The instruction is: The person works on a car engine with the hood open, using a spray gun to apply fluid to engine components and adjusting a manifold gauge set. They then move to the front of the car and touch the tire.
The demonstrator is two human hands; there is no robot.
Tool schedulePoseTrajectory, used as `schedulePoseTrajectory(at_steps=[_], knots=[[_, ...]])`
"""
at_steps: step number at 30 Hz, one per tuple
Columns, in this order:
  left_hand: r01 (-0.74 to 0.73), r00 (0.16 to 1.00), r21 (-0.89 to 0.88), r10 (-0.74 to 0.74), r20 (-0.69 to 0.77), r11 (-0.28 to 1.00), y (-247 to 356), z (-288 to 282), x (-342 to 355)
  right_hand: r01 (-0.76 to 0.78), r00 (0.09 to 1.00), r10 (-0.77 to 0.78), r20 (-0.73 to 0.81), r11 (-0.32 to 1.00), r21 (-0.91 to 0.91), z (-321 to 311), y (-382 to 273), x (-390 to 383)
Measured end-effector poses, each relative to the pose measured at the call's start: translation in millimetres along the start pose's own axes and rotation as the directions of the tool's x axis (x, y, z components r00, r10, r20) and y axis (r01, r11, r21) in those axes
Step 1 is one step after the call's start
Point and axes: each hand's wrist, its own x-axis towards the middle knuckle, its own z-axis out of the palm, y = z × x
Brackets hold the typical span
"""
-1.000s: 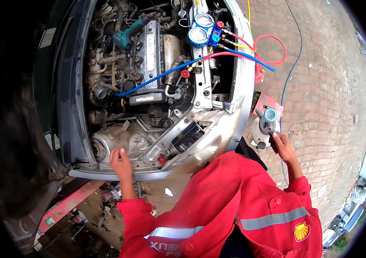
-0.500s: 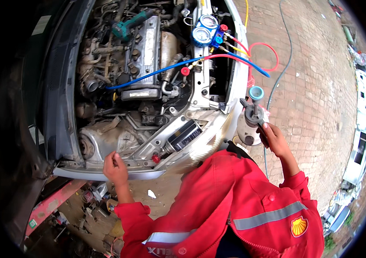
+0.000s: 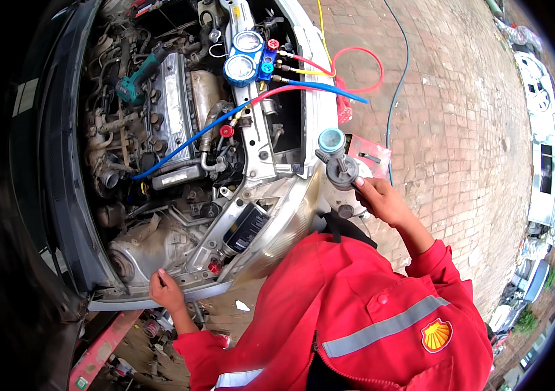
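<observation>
My right hand [image 3: 385, 200] grips a grey round fitting [image 3: 341, 171] by its side, thumb on top; a pale blue round cup-like end [image 3: 331, 139] sticks out from it. Behind it is a whitish container with a dark cap [image 3: 346, 211], partly hidden. My left hand [image 3: 169, 293], its fingers curled and nothing showing in them, is by the silver fender edge [image 3: 154, 302]. Between my hands a black cylindrical can [image 3: 245, 229] lies in the front corner of the engine bay, with a red valve knob [image 3: 215, 266] at its end.
A blue manifold gauge set [image 3: 241, 64] rests on the front crossmember, with a blue hose [image 3: 193, 138] and red hose [image 3: 382, 68] running from it. A teal cordless tool [image 3: 135, 86] lies on the engine [image 3: 174, 101]. A red box [image 3: 372, 155] stands on the brick paving [image 3: 460, 130].
The view has shifted, so the car appears further left. My right hand has raised the grey fitting away from the whitish container, uncovering the red box. My left hand stays by the fender edge.
</observation>
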Motion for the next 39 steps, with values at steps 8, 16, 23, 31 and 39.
schedulePoseTrajectory(at_steps=[8, 16, 23, 31, 39], knots=[[-0.028, 1.000, 0.004, 0.028, 0.009, 1.000, 0, 2, 3, 0.042, 0.999, -0.042, -0.004, 0.997, -0.059, -11, 6, 8], [-0.060, 0.996, -0.058, 0.056, -0.062, 0.996, -1, 4, 9, 0.028, 1.000, -0.028, 0.008, 0.999, 0.042, -13, -3, 5], [0.069, 0.988, -0.158, -0.090, -0.129, 0.985, 3, 3, 9, 0.092, 0.993, -0.085, 0.079, 0.992, -0.083, -5, -34, 1], [-0.013, 0.986, -0.098, -0.004, -0.169, 0.995, -11, -3, 1, 0.100, 0.989, -0.080, 0.122, 0.981, -0.169, 13, -62, -6], [-0.027, 0.968, -0.172, -0.017, -0.249, 0.985, -13, -2, -2, 0.086, 0.986, -0.053, 0.155, 0.973, -0.216, 33, -78, -6]])
